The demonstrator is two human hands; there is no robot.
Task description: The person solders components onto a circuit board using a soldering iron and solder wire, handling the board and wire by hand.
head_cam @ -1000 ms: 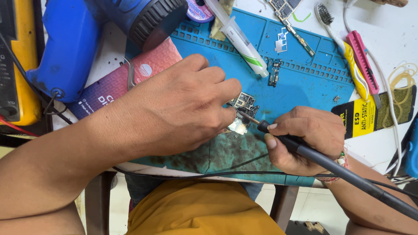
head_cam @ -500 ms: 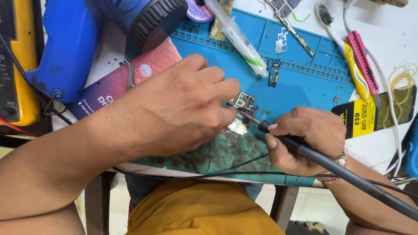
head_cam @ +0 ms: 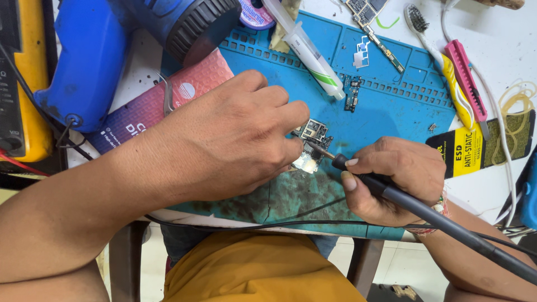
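Pinching the near-left edge of a small circuit board, the left hand lies knuckles-up across the middle of the blue work mat, its fingers curled together over the board so that only the board's far and right parts show past the fingertips. The right hand, just right of the board and nearer the viewer, is closed in a pen grip round a black soldering iron; the iron's metal tip touches the board's right edge, and its handle and cord run off toward the near right corner. The board rests on the mat at the far edge of a dark, stained patch, between the two hands. Farther off on the mat lie a white syringe with a green band, a narrow dark board strip just right of the syringe tip, and a long board piece at the far edge. A blue hot-air gun lies at far left, over a red-and-purple packet. A yellow meter sits at the left edge. On the white surface to the right lie a toothbrush, a pink tool and a yellow-and-black label.
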